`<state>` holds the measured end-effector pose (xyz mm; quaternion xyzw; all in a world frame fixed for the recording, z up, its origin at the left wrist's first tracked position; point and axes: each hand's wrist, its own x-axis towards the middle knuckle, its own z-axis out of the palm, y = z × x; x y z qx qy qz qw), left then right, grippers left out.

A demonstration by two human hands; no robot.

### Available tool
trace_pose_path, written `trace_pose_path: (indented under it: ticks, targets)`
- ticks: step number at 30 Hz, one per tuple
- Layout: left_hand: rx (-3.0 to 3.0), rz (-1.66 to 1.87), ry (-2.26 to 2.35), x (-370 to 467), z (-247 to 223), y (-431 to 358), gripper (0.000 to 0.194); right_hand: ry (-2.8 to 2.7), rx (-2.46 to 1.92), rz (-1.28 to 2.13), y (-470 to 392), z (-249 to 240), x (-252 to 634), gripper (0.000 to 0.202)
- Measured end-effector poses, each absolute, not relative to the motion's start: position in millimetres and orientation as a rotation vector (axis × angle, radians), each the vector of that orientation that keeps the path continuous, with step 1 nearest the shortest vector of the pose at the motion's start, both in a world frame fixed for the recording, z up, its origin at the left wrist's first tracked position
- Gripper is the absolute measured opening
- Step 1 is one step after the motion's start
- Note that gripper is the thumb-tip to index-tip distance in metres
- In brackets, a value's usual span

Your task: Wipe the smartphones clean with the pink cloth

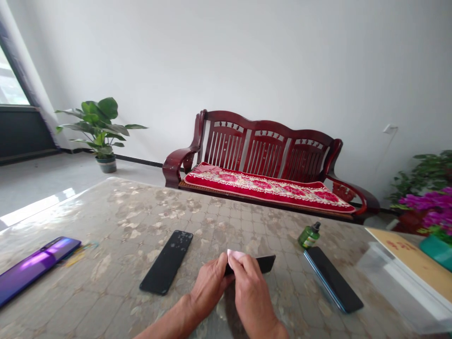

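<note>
A dark smartphone is held up off the table, tilted on its long edge, between my two hands. My left hand grips its left end, fingers wrapped round it. My right hand is closed on a pale pink cloth or tissue, pressed against the phone near that same left end. Much of the phone is hidden behind my right hand. Left of my hands lies a black phone with pale spots near its top. To the right, another dark phone with a blue edge lies flat.
A small green bottle stands behind the right phone. A purple phone lies at the far left. Clear plastic and a tan envelope lie at the right, beside a teal flowerpot. A wooden bench stands beyond the patterned tablecloth.
</note>
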<state>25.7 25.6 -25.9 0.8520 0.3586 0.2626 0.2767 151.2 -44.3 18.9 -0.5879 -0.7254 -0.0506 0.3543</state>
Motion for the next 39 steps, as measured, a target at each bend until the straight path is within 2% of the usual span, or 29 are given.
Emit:
trace_pose_path:
  ticks: [9,18,25,28,33,39]
  targets:
    - [2.286,0.587,1.068,26,-19,26,0.018,-1.730,-1.723,-0.220,-48,16,228,0.044]
    - [2.344,0.631,0.988,26,-20,23,0.013,-1.867,-1.557,-0.132,-49,27,176,0.051]
    - [2.361,0.600,0.995,23,-11,25,0.008,-1.676,-1.825,-0.174,-49,31,257,0.041]
    - [2.503,0.590,1.012,23,-6,26,0.005,-1.560,-1.915,0.005,-49,22,283,0.034]
    - [2.683,0.573,1.010,20,-5,32,0.011,-1.435,-1.825,0.584,-59,-2,284,0.029]
    - [2.595,0.565,0.964,15,-11,41,0.028,-1.342,-1.710,0.761,-72,-1,271,0.027]
